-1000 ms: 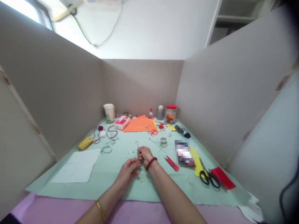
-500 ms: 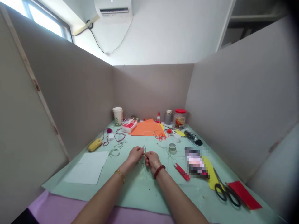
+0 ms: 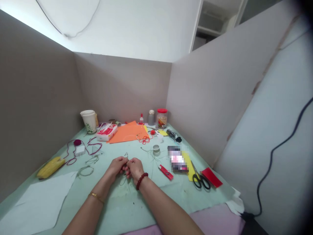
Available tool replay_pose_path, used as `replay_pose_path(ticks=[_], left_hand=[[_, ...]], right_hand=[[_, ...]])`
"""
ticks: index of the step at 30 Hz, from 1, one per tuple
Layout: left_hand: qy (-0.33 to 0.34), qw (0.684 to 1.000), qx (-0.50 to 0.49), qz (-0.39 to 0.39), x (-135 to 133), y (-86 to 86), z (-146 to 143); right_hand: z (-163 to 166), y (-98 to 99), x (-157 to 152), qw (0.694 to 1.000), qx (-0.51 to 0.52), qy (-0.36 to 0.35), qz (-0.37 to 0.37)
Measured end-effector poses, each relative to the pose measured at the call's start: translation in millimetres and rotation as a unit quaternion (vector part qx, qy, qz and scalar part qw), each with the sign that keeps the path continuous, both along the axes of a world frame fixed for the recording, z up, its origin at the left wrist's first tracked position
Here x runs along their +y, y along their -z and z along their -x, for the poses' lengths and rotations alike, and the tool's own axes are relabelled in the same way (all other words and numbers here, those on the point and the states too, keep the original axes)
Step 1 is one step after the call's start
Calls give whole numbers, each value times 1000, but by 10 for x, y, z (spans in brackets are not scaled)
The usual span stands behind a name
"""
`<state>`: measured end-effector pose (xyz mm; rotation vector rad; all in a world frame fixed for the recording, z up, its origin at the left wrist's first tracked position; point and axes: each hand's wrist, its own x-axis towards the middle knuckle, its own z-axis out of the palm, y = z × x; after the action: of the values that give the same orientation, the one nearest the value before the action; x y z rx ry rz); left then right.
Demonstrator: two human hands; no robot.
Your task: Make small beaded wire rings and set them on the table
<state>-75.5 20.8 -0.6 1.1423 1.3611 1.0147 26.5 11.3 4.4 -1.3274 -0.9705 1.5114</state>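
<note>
My left hand [image 3: 117,165] and my right hand [image 3: 135,167] meet low over the middle of the table, their fingers pinched close together. Between them is a thin grey-green cord [image 3: 126,155]; a short twisted bit sticks up above the fingertips, and a loose loop hangs below. The fingers hide most of the cord. To the left lie a coiled cord [image 3: 86,171] of similar colour and a second tangle [image 3: 92,159]. On the right, a spool [image 3: 156,149] of pale thread has loose strands around it. A red box cutter [image 3: 166,172] lies nearer my right forearm.
Black-handled scissors [image 3: 201,181], a red packet [image 3: 211,177] and a blurred-out item [image 3: 177,159] lie right. White paper [image 3: 46,199] and a yellow bundle [image 3: 51,167] are left. Behind stand orange sheets [image 3: 129,132], a tissue pack [image 3: 107,132], a cup [image 3: 89,121] and a red-lidded jar [image 3: 161,119].
The view has swung to the right, so everything sits further left in it. My hands have come closer together, both still pinching the cord.
</note>
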Motion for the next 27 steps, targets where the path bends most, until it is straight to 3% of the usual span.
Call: replay_pose_path(ticks=[9, 15, 27], left_hand=[[-19, 1000, -12, 13, 45, 80, 56], [-23, 999, -33, 22, 33, 32, 30], [-12, 998, -53, 43, 92, 31, 36]], right_hand=[[4, 74, 38, 998, -57, 11, -12], [11, 101, 34, 995, -90, 19, -30], [-37, 83, 73, 998, -61, -1, -18]])
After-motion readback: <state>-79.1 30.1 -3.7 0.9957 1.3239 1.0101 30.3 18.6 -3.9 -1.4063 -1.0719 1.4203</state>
